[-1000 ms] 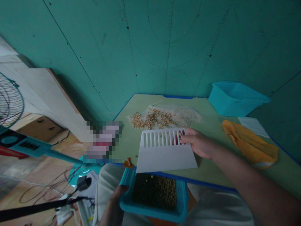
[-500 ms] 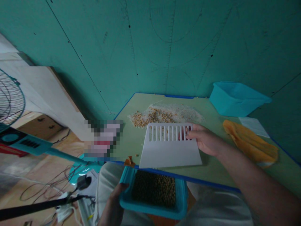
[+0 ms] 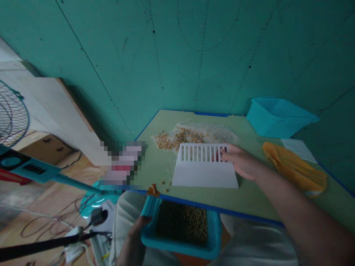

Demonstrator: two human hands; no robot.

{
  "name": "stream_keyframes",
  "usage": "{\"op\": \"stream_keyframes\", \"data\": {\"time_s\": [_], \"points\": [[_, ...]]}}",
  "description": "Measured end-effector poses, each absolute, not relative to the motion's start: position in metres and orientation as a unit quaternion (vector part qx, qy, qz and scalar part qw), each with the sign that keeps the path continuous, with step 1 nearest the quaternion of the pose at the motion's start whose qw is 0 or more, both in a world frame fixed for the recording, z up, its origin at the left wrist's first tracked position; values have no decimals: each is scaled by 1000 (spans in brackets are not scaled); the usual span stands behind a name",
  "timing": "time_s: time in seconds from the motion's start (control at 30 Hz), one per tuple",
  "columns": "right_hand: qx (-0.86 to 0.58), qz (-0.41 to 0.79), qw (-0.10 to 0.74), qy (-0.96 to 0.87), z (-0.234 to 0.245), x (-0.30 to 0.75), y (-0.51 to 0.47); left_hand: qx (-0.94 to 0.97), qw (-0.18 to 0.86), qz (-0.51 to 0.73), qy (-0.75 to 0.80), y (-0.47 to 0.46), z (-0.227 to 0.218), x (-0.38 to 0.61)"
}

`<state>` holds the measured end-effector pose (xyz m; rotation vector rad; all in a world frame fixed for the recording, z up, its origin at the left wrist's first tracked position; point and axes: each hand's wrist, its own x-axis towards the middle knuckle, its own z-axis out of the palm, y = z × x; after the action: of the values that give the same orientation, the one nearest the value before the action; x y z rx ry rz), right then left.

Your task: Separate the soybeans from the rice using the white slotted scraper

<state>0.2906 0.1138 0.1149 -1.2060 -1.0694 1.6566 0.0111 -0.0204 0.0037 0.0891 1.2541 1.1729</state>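
Observation:
My right hand grips the right end of a white slotted scraper, whose wide edge slants toward me over the table. Beyond it lie a pile of tan soybeans and a spread of white grains. A few stray beans rest left of the scraper, near the front edge. Below that edge, my left hand holds the left rim of a blue plastic basin. Dark and tan beans fill the basin, which sits at my lap.
A second blue basin stands at the back right of the pale table. Nearer lie an orange cloth and a white sheet. Brown tape sticks to the front edge. A fan and cables are at left.
The scraper has moved away from the front edge and slightly right, uncovering a few more stray beans. My left hand and its basin hold still.

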Motion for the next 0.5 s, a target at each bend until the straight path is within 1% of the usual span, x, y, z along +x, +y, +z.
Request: {"op": "stream_keyframes", "data": {"time_s": [0.2, 0.27, 0.33, 0.5], "points": [[-491, 617, 454, -416, 118, 293, 116, 40, 653, 520, 549, -24, 8, 9], [-484, 621, 457, -414, 118, 286, 114, 30, 660, 504, 556, -24, -1, 2], [-473, 631, 453, -415, 116, 278, 112, 14, 639, 498, 586, -20, -17, -11], [-448, 638, 459, -426, 109, 262, 108, 47, 621, 527, 578, 4, -51, -47]]}}
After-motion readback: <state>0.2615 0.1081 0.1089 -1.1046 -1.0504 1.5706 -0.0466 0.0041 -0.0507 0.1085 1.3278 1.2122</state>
